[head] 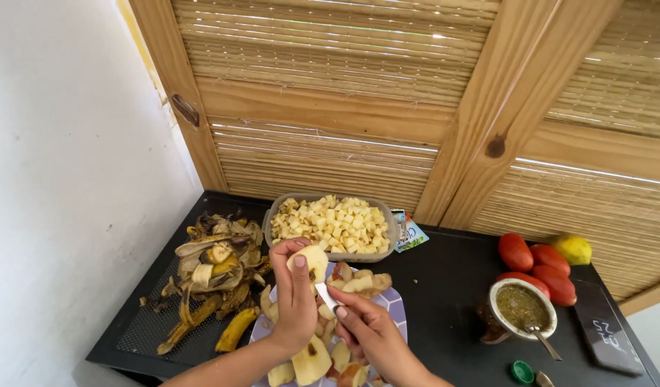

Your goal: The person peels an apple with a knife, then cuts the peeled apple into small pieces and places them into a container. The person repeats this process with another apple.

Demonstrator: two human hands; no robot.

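Both hands work over a plate (pixel 394 301): left hand (pixel 295 301) grips a peeled fruit piece (pixel 310 259), right hand (pixel 369 331) clasps a knife (pixel 327 297). Behind the tub (pixel 272 215), a small blue-green packet (pixel 410 233) lies flat

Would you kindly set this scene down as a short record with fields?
left hand: holds a peeled fruit piece
right hand: holds a knife against the piece
under hands: plate of fruit pieces
behind: tub of diced fruit
left: banana peels
right: tomatoes, lemon, cup with metal straw
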